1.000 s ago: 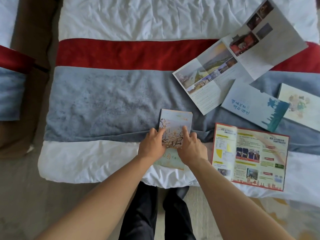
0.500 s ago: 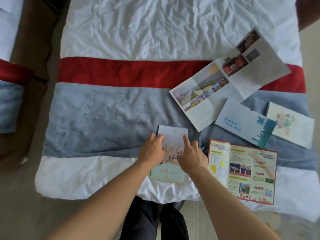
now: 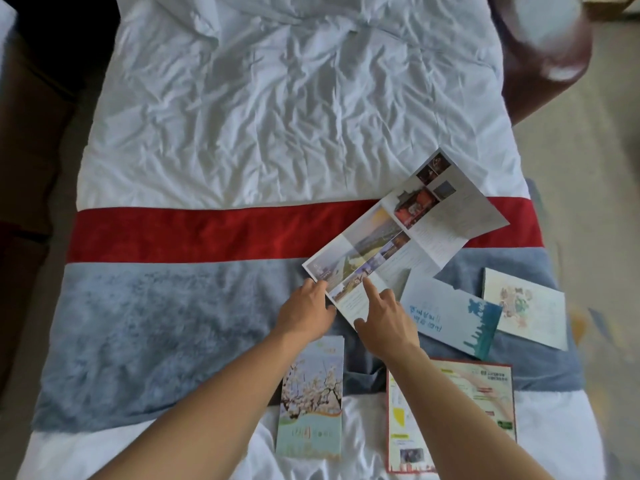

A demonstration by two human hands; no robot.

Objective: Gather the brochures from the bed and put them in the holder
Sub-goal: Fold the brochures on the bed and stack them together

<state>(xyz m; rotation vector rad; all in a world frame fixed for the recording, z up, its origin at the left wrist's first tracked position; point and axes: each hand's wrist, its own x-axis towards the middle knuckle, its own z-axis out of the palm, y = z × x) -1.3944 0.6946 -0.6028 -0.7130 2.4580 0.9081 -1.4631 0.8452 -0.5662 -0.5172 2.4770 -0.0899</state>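
Note:
A large unfolded photo brochure (image 3: 408, 233) lies slanted across the red and grey bands of the bed. My left hand (image 3: 304, 313) pinches its near left corner. My right hand (image 3: 384, 317) rests its index fingertip on the page, thumb at the near edge. A narrow blossom brochure (image 3: 311, 400) lies free between my forearms. A red-bordered open brochure (image 3: 460, 403) sits partly under my right forearm. A blue brochure (image 3: 450, 313) and a pale floral brochure (image 3: 523, 306) lie to the right. No holder is in view.
The bed has a crumpled white sheet (image 3: 277, 116) beyond a red band (image 3: 190, 233) and a grey runner (image 3: 156, 341). A dark red chair (image 3: 540, 71) stands at the far right corner. A second bed's edge shows at far left.
Both hands let go of the blossom brochure and moved forward and right onto the unfolded photo brochure. The view shifted up the bed.

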